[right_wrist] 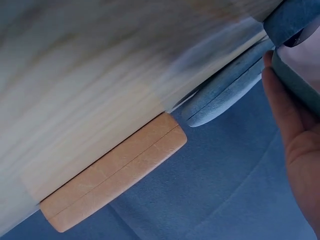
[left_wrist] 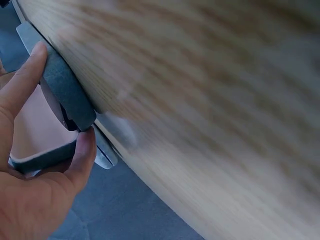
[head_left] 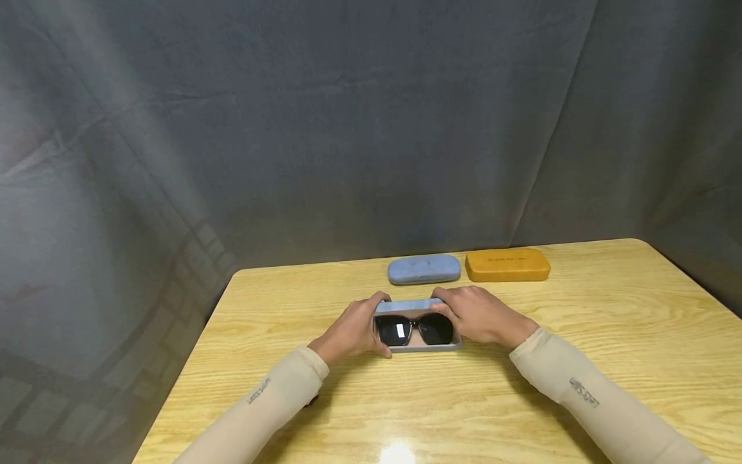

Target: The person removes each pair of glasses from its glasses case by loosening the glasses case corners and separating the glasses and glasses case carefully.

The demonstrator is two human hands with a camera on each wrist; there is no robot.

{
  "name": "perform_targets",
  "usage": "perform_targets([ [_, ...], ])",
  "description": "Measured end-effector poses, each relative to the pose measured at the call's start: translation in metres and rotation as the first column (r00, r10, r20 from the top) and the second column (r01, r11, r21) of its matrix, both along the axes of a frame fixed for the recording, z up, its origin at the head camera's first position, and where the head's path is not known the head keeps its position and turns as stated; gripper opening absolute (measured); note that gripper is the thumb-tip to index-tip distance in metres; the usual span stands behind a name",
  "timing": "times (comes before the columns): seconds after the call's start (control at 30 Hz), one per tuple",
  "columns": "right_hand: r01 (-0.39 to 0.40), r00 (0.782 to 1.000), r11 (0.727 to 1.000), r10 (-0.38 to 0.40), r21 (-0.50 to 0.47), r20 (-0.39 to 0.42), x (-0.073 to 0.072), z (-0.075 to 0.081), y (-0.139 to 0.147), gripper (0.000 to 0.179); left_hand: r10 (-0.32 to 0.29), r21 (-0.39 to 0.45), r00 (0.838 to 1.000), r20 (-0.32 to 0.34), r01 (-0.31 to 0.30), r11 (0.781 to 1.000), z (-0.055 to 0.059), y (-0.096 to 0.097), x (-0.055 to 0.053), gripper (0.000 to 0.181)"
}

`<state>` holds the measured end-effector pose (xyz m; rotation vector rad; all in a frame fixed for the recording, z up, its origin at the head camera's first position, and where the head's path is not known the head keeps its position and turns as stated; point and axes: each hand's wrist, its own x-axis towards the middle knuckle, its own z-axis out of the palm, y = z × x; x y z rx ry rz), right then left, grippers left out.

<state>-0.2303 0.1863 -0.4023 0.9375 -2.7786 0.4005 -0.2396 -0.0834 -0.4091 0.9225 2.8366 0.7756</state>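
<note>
An opened blue-grey glasses case (head_left: 426, 348) with a pinkish lining is held between both hands over the middle of the table. Inside lie black sunglasses (head_left: 436, 329), lenses toward the head camera. My left hand (head_left: 352, 327) grips the case's left end, thumb at the near edge and fingers at the lid side. At the other end my right hand (head_left: 476, 313) holds the lid's right corner, with its thumb over the inner edge. The left wrist view shows the raised lid's lining (left_wrist: 42, 127) between thumb and fingers. Only a corner of the case appears in the right wrist view.
A closed blue glasses case (head_left: 424, 269) lies near the far edge of the wooden table (head_left: 278, 296). To its right sits a closed mustard-yellow glasses case (head_left: 508, 265). Grey cloth (head_left: 371, 142) hangs behind the table and along its sides.
</note>
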Motion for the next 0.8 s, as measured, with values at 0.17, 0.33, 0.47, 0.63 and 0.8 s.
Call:
perform_targets([
  [0.17, 0.021, 0.999, 0.999, -0.02, -0.027, 0.045, -0.005, 0.0, -0.001, 0.026, -0.002, 0.035, 1.0, 0.011, 0.001, 0.999, -0.001, -0.001, 0.001, 0.102],
  [0.33, 0.054, 0.994, 0.995, -0.047, -0.078, 0.101, -0.004, -0.005, -0.003, 0.027, -0.023, 0.031, 1.0, -0.002, 0.023, 0.999, -0.003, -0.002, 0.002, 0.103],
  [0.47, 0.082, 0.993, 0.987, -0.068, -0.141, 0.097, 0.005, -0.006, -0.006, 0.033, -0.027, 0.027, 1.0, 0.007, 0.027, 0.999, -0.004, -0.003, 0.001, 0.101],
  [0.63, 0.059, 0.997, 0.98, -0.069, -0.191, -0.044, 0.023, -0.003, -0.019, 0.044, -0.031, 0.023, 0.999, 0.022, 0.031, 0.999, -0.005, -0.005, 0.0, 0.101],
  [0.8, -0.001, 0.974, 0.984, -0.039, -0.179, -0.221, 0.037, -0.002, -0.031, 0.027, -0.034, 0.018, 0.999, 0.039, 0.034, 0.999, -0.002, -0.004, 0.0, 0.1],
])
